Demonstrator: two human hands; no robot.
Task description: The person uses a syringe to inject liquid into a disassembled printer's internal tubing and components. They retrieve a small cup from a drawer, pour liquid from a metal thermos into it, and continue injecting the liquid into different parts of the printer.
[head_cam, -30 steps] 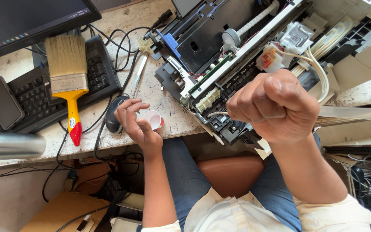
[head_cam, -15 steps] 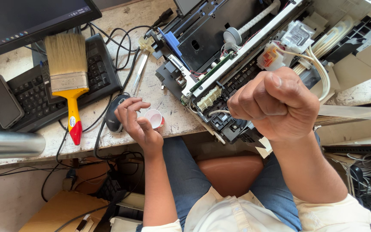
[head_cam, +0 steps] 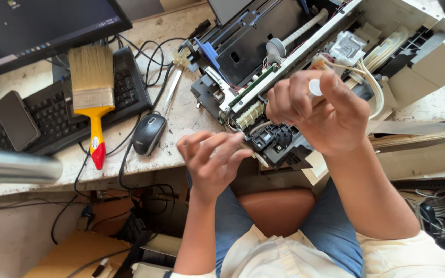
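An opened printer (head_cam: pixel 243 56) with bare black mechanism, white tubes and a grey rail lies on the worktop. My right hand (head_cam: pixel 330 118) hovers over its front part and pinches a small white round piece (head_cam: pixel 315 86) between fingertips. My left hand (head_cam: pixel 209 159) is at the table edge. Its curled fingers are spread and reach the printer's front corner (head_cam: pixel 274 144). I cannot see anything held in it. A pale round cap (head_cam: pixel 184 135) lies on the worktop just behind that hand.
A wide paintbrush with a yellow and red handle (head_cam: pixel 92 98) rests on a black keyboard (head_cam: pixel 52 110). Beside them are a phone (head_cam: pixel 15 119), a black mouse (head_cam: pixel 149 134), a metal tool (head_cam: pixel 173 90), tangled cables and a monitor (head_cam: pixel 42 25). A metal tube (head_cam: pixel 11 164) juts in at the left.
My left hand left the small cap on the worktop and moved right to the printer's corner. My right fist loosened and now shows a white round piece between its fingertips.
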